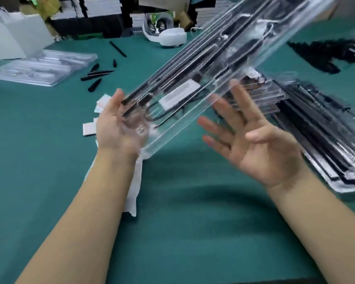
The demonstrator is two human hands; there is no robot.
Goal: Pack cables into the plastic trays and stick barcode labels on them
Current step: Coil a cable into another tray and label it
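— Hands first: how were they placed?
— Left hand (119,128) was palm up under the near end of the clear plastic tray (213,74), fingers straight and loose against its underside. Right hand (252,138) was spread wide, fingers apart, holding nothing, just beside the tray's right edge; whether it touched I could not tell.
— And the biggest thing around them?
— Green desk (193,222), under everything. Next in size, the tray itself, lifted above the desk and tilted, running from the left palm up toward the top right corner, blurred.
— What was inside?
— Black cables (184,68) lying lengthwise, and a white barcode label (178,95) near its lower end.
— Anything else on the desk?
— A stack of filled trays (316,128) at the right, a pile of empty clear trays (43,66) at the far left, loose black parts (96,76) near them, and white paper pieces (90,128) beside the left wrist.
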